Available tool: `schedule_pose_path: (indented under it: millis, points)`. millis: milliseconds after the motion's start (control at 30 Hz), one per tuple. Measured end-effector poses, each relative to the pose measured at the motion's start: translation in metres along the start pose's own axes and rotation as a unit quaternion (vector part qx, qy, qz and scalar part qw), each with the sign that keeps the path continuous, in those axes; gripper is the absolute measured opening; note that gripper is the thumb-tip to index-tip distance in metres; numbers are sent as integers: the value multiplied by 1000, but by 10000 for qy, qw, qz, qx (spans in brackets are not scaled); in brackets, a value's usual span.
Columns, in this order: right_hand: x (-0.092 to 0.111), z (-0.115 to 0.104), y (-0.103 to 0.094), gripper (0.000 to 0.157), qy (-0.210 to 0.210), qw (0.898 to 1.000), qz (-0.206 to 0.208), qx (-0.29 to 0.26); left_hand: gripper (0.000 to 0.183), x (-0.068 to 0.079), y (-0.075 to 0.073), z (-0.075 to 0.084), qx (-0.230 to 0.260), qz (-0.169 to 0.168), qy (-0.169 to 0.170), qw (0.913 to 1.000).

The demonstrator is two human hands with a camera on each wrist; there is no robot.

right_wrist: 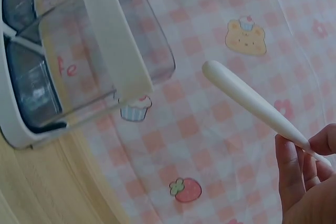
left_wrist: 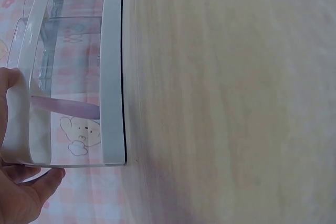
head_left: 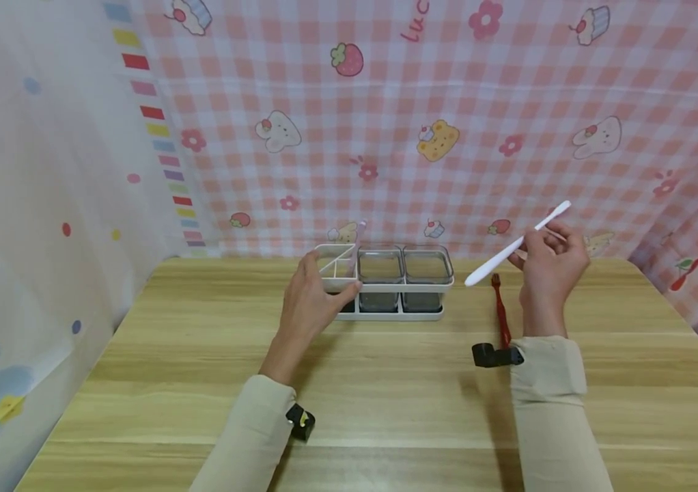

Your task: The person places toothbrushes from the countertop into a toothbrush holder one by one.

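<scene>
My left hand [head_left: 312, 297] grips the left end of a white toothbrush holder [head_left: 386, 316], thumb along the front of its upper rim. In the left wrist view, fingers [left_wrist: 44, 184] curl around that rim's end. A pale purple toothbrush [head_left: 359, 236] stands in the holder's divided left section. Two clear square cups [head_left: 381, 265] sit in the sections beside it. To the right of the holder, my right hand [head_left: 552, 263] pinches a white toothbrush [head_left: 496, 263] in the air, its thick handle end slanting down toward the holder.
A dark red toothbrush [head_left: 500, 311] lies on the wooden table [head_left: 386, 410], beside my right wrist. Behind the holder hangs a pink checked cloth [head_left: 324, 143]; a white patterned cloth [head_left: 48, 171] hangs at the left.
</scene>
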State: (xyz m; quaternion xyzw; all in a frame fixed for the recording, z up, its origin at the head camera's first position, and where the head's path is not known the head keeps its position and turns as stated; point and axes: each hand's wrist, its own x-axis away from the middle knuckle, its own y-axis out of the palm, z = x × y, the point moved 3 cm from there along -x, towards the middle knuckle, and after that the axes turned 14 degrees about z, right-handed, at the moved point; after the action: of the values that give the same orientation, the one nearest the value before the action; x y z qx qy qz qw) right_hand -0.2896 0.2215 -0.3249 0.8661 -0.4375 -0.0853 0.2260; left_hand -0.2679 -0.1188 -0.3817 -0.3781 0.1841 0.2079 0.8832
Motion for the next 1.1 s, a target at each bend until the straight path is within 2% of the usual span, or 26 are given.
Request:
schedule_pose_path:
  millis: [367,700,1100]
  points:
    - [17,-2,17,31,-146,9997,-206,75,92,2,0,1,-4,-61,-40,10000]
    - [32,-4,34,25,-177,9993,-313,-106,93,0,0,0,3,-41,-35,10000]
    - [51,0,57,22,-494,9959,-735,-160,94,0,0,0,49,-114,-100,9999]
